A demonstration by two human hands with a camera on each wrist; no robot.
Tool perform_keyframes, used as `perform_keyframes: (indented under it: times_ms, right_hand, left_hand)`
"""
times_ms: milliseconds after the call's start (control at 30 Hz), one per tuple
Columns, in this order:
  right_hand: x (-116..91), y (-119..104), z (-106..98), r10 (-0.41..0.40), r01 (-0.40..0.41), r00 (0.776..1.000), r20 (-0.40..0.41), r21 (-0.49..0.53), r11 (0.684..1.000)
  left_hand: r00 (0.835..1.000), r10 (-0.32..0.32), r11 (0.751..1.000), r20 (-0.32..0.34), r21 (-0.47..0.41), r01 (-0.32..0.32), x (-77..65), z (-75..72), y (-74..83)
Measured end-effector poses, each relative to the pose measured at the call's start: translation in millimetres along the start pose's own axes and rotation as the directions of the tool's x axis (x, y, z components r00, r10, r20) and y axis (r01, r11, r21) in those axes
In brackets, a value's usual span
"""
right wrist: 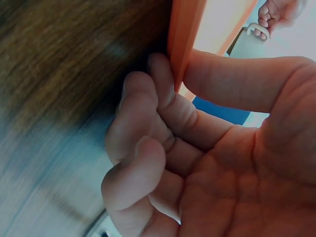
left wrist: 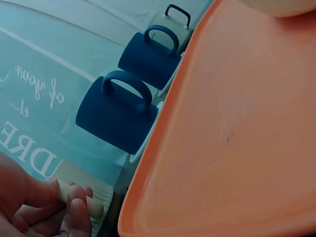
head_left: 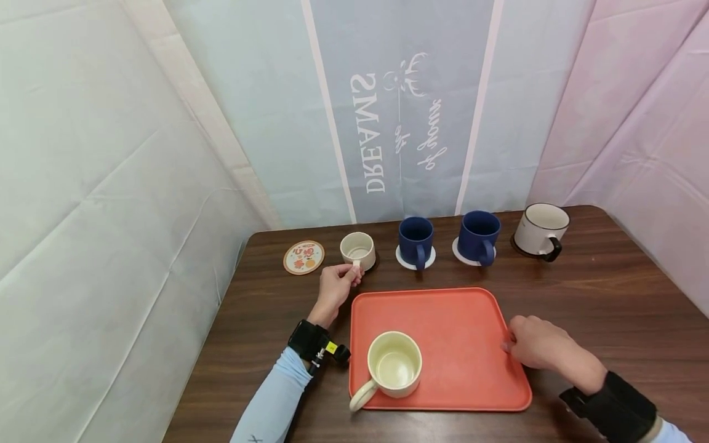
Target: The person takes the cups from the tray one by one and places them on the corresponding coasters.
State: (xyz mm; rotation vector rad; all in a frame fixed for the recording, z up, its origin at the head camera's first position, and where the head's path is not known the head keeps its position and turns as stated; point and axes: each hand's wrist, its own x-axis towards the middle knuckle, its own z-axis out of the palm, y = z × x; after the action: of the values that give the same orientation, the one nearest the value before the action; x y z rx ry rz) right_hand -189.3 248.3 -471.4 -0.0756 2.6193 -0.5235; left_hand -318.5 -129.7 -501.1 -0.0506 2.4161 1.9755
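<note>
A small cream cup (head_left: pixel 357 251) stands upright on a dark coaster at the back of the table. My left hand (head_left: pixel 337 284) pinches its handle (left wrist: pixel 81 200) between thumb and fingers. At the right side of the red tray (head_left: pixel 443 344), my right hand (head_left: pixel 540 344) holds the rim, thumb (right wrist: pixel 222 79) over it and fingers under. On the tray's front left corner sits a larger pale yellow mug (head_left: pixel 394 364), its handle sticking out past the rim.
To the left lies a round printed coaster (head_left: pixel 304 257). Two blue mugs (head_left: pixel 415 241) on white coasters stand in the back row, and a white mug with a black handle (head_left: pixel 544 229) is at its right end. Fabric curtains (head_left: pixel 399 111) hang behind the table.
</note>
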Motion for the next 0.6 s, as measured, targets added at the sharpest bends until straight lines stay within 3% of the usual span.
perform_keyframes:
  times_ms: [600]
  right_hand:
    - [-0.9, -0.6, 0.2, -0.010, 0.010, 1.000, -0.009, 0.005, 1.000]
  left_hand:
    - [1.000, 0.020, 1.000, 0.007, 0.009, -0.020, 5.3, 1.6, 0.3]
